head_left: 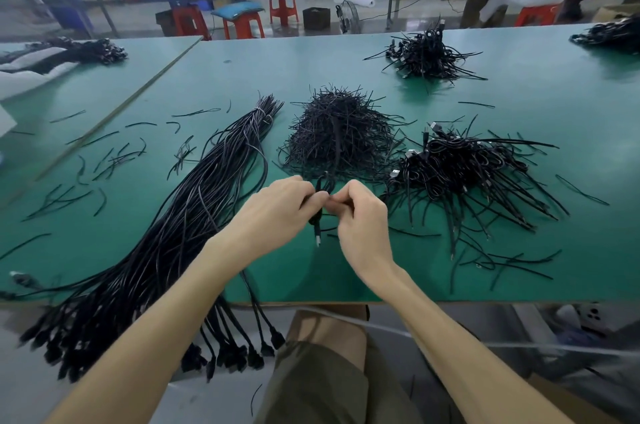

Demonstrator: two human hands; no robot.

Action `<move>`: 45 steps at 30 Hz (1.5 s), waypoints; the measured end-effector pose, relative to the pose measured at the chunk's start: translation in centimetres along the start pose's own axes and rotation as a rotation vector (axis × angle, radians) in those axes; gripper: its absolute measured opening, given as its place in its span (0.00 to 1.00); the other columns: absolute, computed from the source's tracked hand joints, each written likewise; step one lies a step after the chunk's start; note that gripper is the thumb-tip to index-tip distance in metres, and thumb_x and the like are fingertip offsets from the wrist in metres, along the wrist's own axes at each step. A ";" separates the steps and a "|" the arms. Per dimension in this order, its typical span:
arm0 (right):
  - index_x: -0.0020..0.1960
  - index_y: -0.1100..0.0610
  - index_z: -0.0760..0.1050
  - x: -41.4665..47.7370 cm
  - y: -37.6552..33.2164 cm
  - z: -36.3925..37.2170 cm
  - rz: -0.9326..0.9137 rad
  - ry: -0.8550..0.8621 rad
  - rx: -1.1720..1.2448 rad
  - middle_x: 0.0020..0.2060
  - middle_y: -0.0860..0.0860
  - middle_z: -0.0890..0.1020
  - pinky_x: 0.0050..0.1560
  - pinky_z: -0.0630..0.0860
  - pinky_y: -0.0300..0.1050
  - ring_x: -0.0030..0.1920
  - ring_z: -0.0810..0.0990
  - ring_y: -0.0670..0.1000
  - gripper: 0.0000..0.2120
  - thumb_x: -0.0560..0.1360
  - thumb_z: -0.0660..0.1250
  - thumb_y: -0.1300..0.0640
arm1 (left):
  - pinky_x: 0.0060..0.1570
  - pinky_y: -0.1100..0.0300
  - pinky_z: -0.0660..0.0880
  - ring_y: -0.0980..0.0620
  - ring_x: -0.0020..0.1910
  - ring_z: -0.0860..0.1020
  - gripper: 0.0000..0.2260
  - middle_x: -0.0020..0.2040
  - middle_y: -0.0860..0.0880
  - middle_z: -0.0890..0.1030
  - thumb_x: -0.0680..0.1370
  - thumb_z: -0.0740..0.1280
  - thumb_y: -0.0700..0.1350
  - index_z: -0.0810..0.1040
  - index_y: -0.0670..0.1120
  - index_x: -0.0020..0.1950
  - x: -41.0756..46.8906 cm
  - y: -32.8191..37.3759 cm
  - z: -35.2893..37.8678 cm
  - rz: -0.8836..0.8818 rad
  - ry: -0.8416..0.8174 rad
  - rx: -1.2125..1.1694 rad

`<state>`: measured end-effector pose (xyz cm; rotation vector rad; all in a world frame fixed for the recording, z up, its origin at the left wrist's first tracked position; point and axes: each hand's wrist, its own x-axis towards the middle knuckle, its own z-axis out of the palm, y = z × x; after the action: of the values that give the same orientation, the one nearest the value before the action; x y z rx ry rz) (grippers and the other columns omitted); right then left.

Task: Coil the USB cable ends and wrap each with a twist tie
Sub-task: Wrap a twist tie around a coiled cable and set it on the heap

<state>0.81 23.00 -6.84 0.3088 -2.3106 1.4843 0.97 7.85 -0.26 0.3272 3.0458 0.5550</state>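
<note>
Two bare hands meet above the green-topped bench (519,94), close to its near edge and roughly at its centre. The left hand (273,212) and the right hand (362,219) both have their fingers curled and pinch one black USB cable (322,186) at the same spot, with the fingertips of the two hands almost touching. A small loop of this cable stands up above the fingers. A short length hangs below them and ends in a light-tipped connector (317,241) just over the bench surface. Whether a twist tie already sits under the fingertips cannot be told.

Directly behind the hands lies a mound of thin black twist ties (337,136). To the left of the mound, a long bundle of black cables (194,216) runs diagonally across the bench. It is bound with a light tie near its far end, and its plug ends hang over the near edge. To the right of the mound sits a heap of coiled black cables (460,178), with loose ends fanning out toward the near right. A smaller heap of black cables (429,53) lies farther back on the right, well apart from the first. Loose black twist ties (114,157) are scattered over the left part of the bench. Beyond the bench, red plastic stools (242,25) stand on the floor.
</note>
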 end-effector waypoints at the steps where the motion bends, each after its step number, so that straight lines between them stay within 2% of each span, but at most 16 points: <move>1: 0.40 0.58 0.69 0.0 -0.1 -0.2 -0.059 -0.009 -0.052 0.39 0.49 0.76 0.44 0.77 0.60 0.44 0.82 0.51 0.13 0.74 0.63 0.75 | 0.35 0.54 0.67 0.46 0.33 0.72 0.22 0.32 0.51 0.71 0.85 0.59 0.55 0.66 0.45 0.35 0.3 0.2 0.0 -0.068 -0.032 -0.093; 3: 0.42 0.58 0.69 -0.1 -0.4 -0.7 -0.261 -0.021 -0.233 0.40 0.50 0.75 0.40 0.77 0.57 0.41 0.79 0.56 0.15 0.70 0.65 0.77 | 0.30 0.59 0.63 0.48 0.25 0.68 0.22 0.27 0.48 0.69 0.84 0.62 0.52 0.67 0.43 0.33 0.7 0.4 0.1 -0.202 -0.101 -0.319; 5: 0.42 0.59 0.71 -0.1 -0.7 -1.0 -0.402 -0.018 -0.381 0.39 0.53 0.75 0.39 0.75 0.51 0.39 0.75 0.57 0.15 0.66 0.67 0.78 | 0.27 0.61 0.65 0.48 0.23 0.70 0.22 0.26 0.46 0.74 0.83 0.63 0.51 0.76 0.40 0.33 0.4 0.1 -0.1 -0.232 -0.111 -0.459; 8: 0.42 0.59 0.70 0.2 -0.9 -1.4 -0.294 0.008 -0.307 0.39 0.52 0.75 0.38 0.72 0.49 0.38 0.73 0.54 0.13 0.71 0.67 0.75 | 0.30 0.60 0.76 0.49 0.28 0.79 0.15 0.37 0.47 0.85 0.83 0.66 0.48 0.85 0.38 0.48 -0.7 -0.9 -0.4 -0.099 -0.166 -0.767; 10: 0.42 0.58 0.69 0.5 -0.6 -1.8 -0.221 0.020 -0.243 0.40 0.50 0.74 0.38 0.69 0.44 0.38 0.72 0.47 0.13 0.72 0.67 0.75 | 0.37 0.59 0.80 0.47 0.34 0.82 0.12 0.47 0.40 0.87 0.80 0.69 0.43 0.80 0.36 0.59 -1.2 -1.7 -0.6 -0.021 -0.198 -1.013; 12: 0.42 0.57 0.69 0.5 -0.6 -2.1 -0.206 -0.002 -0.188 0.40 0.47 0.73 0.38 0.67 0.39 0.39 0.73 0.40 0.15 0.71 0.66 0.76 | 0.37 0.57 0.80 0.46 0.33 0.82 0.17 0.47 0.39 0.86 0.77 0.71 0.40 0.72 0.34 0.62 -1.3 -2.0 -0.2 0.020 -0.152 -1.116; 16: 0.42 0.59 0.69 0.2 -1.0 -1.6 -0.163 -0.020 -0.081 0.38 0.48 0.73 0.36 0.68 0.45 0.38 0.73 0.47 0.08 0.70 0.63 0.70 | 0.34 0.55 0.78 0.44 0.33 0.82 0.19 0.43 0.48 0.83 0.75 0.75 0.39 0.75 0.45 0.64 -1.0 -1.3 0.6 0.206 -0.004 -0.858; 19: 0.43 0.62 0.70 0.4 -0.9 -1.0 -0.077 -0.002 0.003 0.39 0.53 0.77 0.42 0.75 0.54 0.41 0.78 0.55 0.11 0.68 0.60 0.76 | 0.41 0.48 0.78 0.48 0.36 0.77 0.09 0.40 0.52 0.79 0.78 0.72 0.53 0.83 0.54 0.57 -0.8 -1.1 0.2 0.199 0.207 -0.449; 22: 0.42 0.60 0.74 0.2 -1.1 -0.4 -0.003 0.034 0.077 0.41 0.52 0.82 0.45 0.79 0.39 0.44 0.84 0.43 0.14 0.72 0.60 0.78 | 0.38 0.50 0.73 0.53 0.37 0.73 0.19 0.38 0.53 0.72 0.81 0.60 0.62 0.82 0.51 0.44 -0.7 -0.5 -0.1 0.215 0.301 -0.162; 25: 0.41 0.61 0.72 0.1 -1.2 0.0 -0.039 0.026 0.079 0.41 0.52 0.80 0.47 0.80 0.46 0.45 0.82 0.40 0.12 0.72 0.61 0.77 | 0.33 0.52 0.69 0.49 0.34 0.73 0.24 0.35 0.51 0.71 0.84 0.58 0.58 0.72 0.48 0.32 -0.2 0.4 0.0 0.088 0.322 -0.014; 28: 0.41 0.61 0.71 0.0 -1.3 0.0 -0.239 0.038 -0.119 0.40 0.50 0.76 0.42 0.78 0.55 0.40 0.78 0.48 0.12 0.71 0.66 0.76 | 0.34 0.57 0.75 0.47 0.28 0.80 0.23 0.28 0.49 0.80 0.83 0.59 0.54 0.80 0.43 0.33 0.9 0.3 -0.7 -0.187 0.067 -0.152; 30: 0.41 0.59 0.71 -0.3 -1.1 -0.1 -0.383 0.052 -0.318 0.38 0.52 0.75 0.39 0.77 0.54 0.38 0.76 0.55 0.12 0.71 0.69 0.74 | 0.36 0.57 0.80 0.46 0.30 0.84 0.22 0.31 0.46 0.84 0.84 0.59 0.52 0.83 0.40 0.38 1.1 0.2 -1.1 -0.216 -0.085 -0.260; 36: 0.43 0.57 0.70 -0.2 -0.5 -0.8 -0.291 0.035 -0.305 0.39 0.48 0.72 0.38 0.70 0.48 0.38 0.74 0.56 0.12 0.74 0.66 0.73 | 0.32 0.53 0.81 0.42 0.30 0.84 0.05 0.36 0.43 0.86 0.86 0.60 0.41 0.69 0.43 0.62 -0.5 0.1 -0.5 -0.137 -0.085 -0.790; 40: 0.43 0.56 0.69 0.1 -0.6 -1.2 -0.232 0.011 -0.296 0.40 0.49 0.72 0.39 0.66 0.46 0.39 0.73 0.57 0.17 0.69 0.64 0.77 | 0.41 0.51 0.80 0.45 0.38 0.83 0.20 0.46 0.38 0.83 0.83 0.56 0.27 0.69 0.41 0.72 -0.9 -0.5 -1.1 0.161 -0.193 -0.682; 42: 0.43 0.54 0.66 0.1 -0.5 -1.4 -0.209 -0.015 -0.290 0.41 0.48 0.72 0.39 0.66 0.47 0.39 0.72 0.57 0.20 0.68 0.63 0.78 | 0.42 0.50 0.78 0.45 0.40 0.83 0.19 0.51 0.39 0.83 0.82 0.61 0.29 0.71 0.41 0.71 -0.9 -0.5 -1.1 0.215 -0.234 -0.581; 45: 0.42 0.54 0.64 -0.4 -0.2 -1.2 -0.175 -0.061 -0.237 0.40 0.48 0.70 0.37 0.68 0.53 0.37 0.71 0.57 0.17 0.70 0.62 0.76 | 0.38 0.54 0.78 0.47 0.35 0.82 0.10 0.41 0.48 0.85 0.82 0.66 0.38 0.77 0.47 0.62 -0.3 -0.5 -0.6 0.196 -0.151 -0.440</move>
<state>1.44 24.06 -6.41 0.4807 -2.4078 1.1201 1.13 7.07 0.12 0.6137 2.6639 1.1262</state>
